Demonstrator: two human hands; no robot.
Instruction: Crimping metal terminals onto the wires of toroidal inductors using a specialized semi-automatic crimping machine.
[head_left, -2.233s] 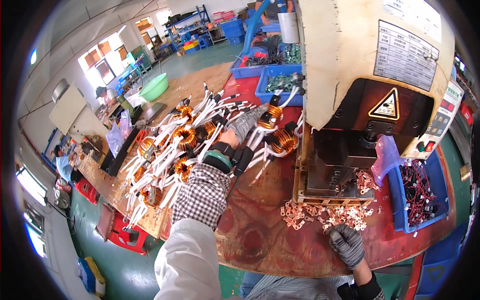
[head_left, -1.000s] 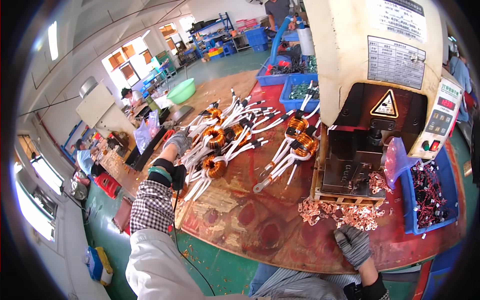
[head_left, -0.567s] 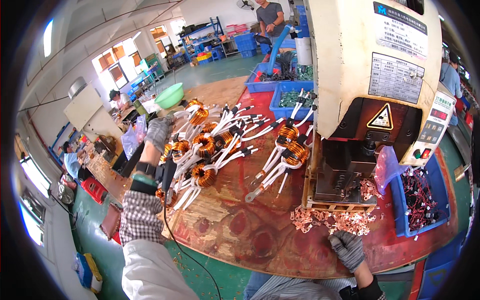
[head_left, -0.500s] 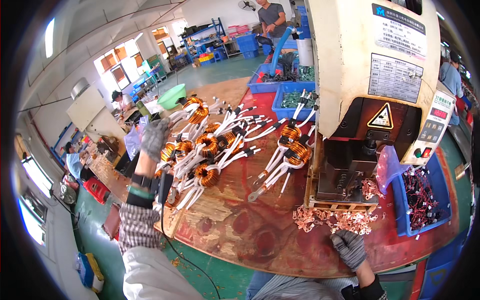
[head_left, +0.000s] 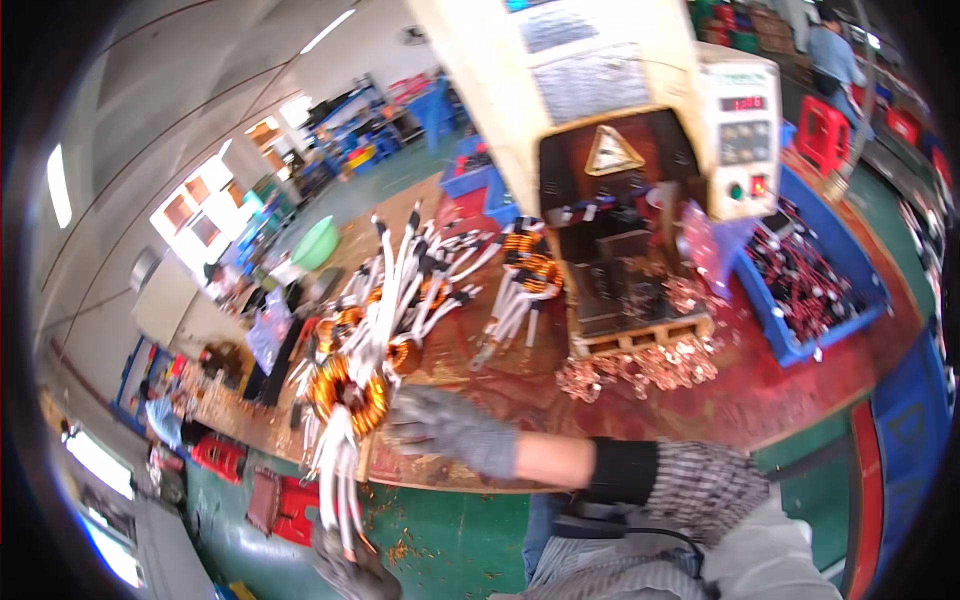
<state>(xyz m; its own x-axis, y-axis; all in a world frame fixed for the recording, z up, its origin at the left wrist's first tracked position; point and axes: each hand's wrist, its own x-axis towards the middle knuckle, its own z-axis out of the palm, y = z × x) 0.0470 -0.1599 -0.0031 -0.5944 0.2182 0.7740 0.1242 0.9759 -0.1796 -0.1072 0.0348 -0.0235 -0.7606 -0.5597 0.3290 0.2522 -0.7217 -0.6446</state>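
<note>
A copper-wound ring coil with white sleeved leads hangs in front of the table's near left edge. My left hand, in a grey glove, is closed round the lower ends of its leads, at the bottom of the view. My right hand, also gloved, reaches in from the right with its fingers stretched out beside the coil. Whether those fingertips touch the coil, I cannot tell; the picture is smeared there. Behind lies a pile of similar coils with white leads. A further coil bundle lies beside the press.
The cream press stands at the back, with copper terminals heaped before it. Right of it are a control box and a blue bin of wired parts. A green bowl sits at the far left. Other people work farther off.
My left hand has drawn a coil from the pile toward me, gripping its leads. My right hand has left the copper terminals and swung left to the coil. The view has turned right.
</note>
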